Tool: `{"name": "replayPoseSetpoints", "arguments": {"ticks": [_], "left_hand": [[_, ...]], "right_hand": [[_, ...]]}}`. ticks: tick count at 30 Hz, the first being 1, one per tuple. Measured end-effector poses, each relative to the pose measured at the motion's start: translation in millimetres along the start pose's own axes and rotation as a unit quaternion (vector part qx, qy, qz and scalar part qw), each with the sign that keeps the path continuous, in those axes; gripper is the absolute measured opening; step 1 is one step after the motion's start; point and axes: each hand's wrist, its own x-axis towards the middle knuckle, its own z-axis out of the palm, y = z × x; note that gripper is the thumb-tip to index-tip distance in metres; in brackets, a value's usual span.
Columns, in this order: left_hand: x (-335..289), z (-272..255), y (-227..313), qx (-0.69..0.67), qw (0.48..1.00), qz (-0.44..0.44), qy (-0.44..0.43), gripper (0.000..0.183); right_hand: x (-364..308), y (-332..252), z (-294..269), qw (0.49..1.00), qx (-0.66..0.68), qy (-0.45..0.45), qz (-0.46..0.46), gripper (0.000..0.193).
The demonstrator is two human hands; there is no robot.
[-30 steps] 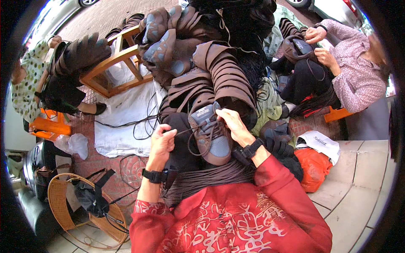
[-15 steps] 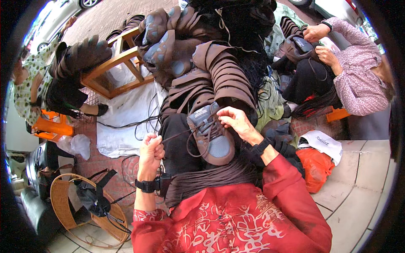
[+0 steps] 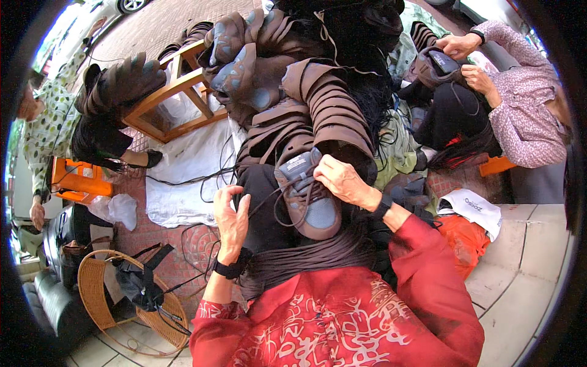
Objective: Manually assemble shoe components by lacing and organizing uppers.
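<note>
Your right hand (image 3: 347,182) has its thumb and forefinger pressed together, seemingly pinching the lace (image 3: 310,192) at the upper right edge of the shoe's opening. Your left hand (image 3: 231,221), left of centre in the frame, has thumb and forefinger spread; a strand runs from the shoe toward it, but you cannot tell from this view whether the lower fingers hold it.

The brown and blue-grey shoe (image 3: 318,219) sits at the centre of the frame between your hands, toe toward you, with the lace crossing its tongue and a loop hanging on its left side. The step in hand appears to be lacing: working an end through the eyelets on the right. The next move probably calls for you to keep that pinch, draw the slack through, and bring the left fingers in to tension the loop.

Below the shoe, a thick bundle of laces (image 3: 306,257) lies across your lap. Above it, nested brown uppers (image 3: 333,104) rise toward the top, beside a wooden frame (image 3: 177,87) at upper left. A co-worker's hands (image 3: 457,46) work on another shoe (image 3: 441,66) at upper right. An orange bag (image 3: 461,240) sits at right, a wicker seat (image 3: 95,292) at lower left.
</note>
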Motion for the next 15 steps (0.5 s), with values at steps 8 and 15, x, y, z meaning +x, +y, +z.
{"name": "replayPoseSetpoints", "arguments": {"ticks": [8,15], "left_hand": [[12,26,14,-0.075,0.996,0.030,-0.029,0.020],[13,38,21,-0.119,0.988,0.009,-0.095,0.020]], "right_hand": [[4,-4,-29,0.980,-0.093,-0.172,-0.047,0.012],[8,4,-18,0.996,0.014,-0.083,0.009,0.012]]}}
